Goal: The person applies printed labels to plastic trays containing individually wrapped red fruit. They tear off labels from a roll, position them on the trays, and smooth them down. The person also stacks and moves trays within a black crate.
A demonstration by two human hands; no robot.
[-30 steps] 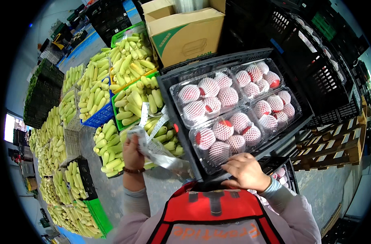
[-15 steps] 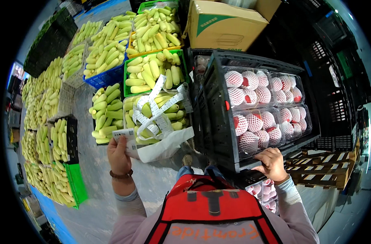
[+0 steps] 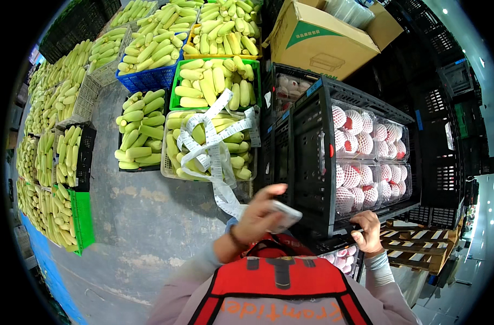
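Note:
My left hand (image 3: 256, 216), smeared by motion, is closed on a white label strip (image 3: 286, 215) in front of my chest. From near that hand the printed strip (image 3: 221, 179) trails up in loose loops over a crate of pale green gourds (image 3: 240, 147). My right hand (image 3: 369, 232) has its fingers curled over the near rim of a black plastic crate (image 3: 326, 157), thumb beside them. Inside the crate are clear plastic packs of round fruit (image 3: 361, 179) in white foam nets, with red patches showing.
More gourds fill a green crate (image 3: 174, 96), a blue crate (image 3: 141, 81) and others left and ahead. A cardboard box (image 3: 317, 46) stands beyond the black crate. A wooden pallet (image 3: 420, 246) lies at right. Grey floor (image 3: 133, 227) shows at left.
My left hand has swung right and toward my body with the label strip, close to the black crate. The view has shifted; my right hand remains at the crate's rim.

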